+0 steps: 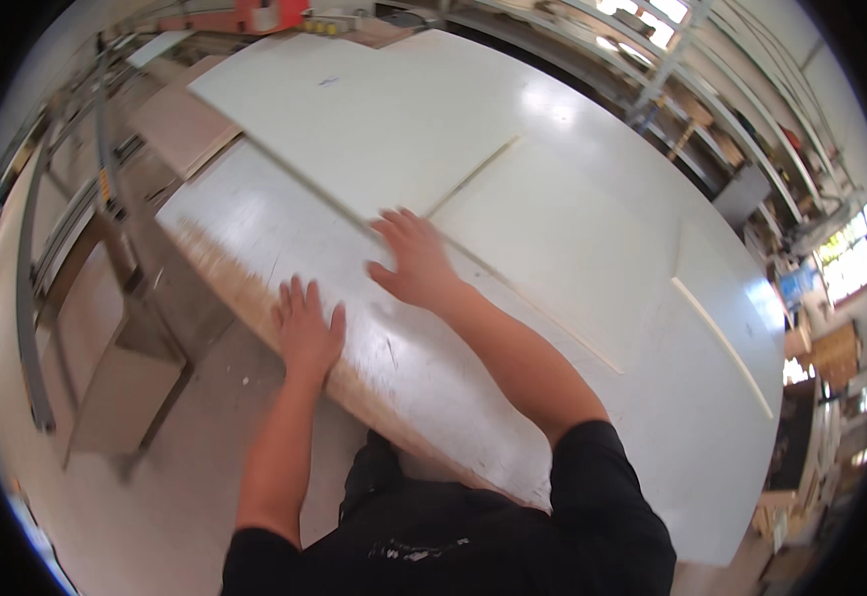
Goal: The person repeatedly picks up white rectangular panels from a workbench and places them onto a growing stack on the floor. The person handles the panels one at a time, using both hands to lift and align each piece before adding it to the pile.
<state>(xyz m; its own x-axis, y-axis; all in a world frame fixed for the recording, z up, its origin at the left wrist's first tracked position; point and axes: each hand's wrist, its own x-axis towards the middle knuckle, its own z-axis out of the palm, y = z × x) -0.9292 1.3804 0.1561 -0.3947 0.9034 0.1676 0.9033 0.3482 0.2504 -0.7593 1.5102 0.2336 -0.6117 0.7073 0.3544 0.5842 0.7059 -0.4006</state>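
Note:
My left hand (308,333) lies with its fingers spread at the worn front edge of a white-topped worktable (255,211). Farther in and to the right, my right hand (417,263) is open, thumb out, its fingertips at the near edge of a large white panel (354,129). Whether those fingertips touch the panel or hover over it, I cannot tell. Just beyond them a thin pale strip (473,177) runs away from me. Another white panel (563,228) lies to its right, with a narrow light strip (578,343) along its near side.
A light strip (722,348) lies farther right on the table. Brown boards (185,124) stick out at the far left. On the floor at the left stand metal rails (31,298) and a brown box-like piece (131,397). Shelving (672,60) lines the far right.

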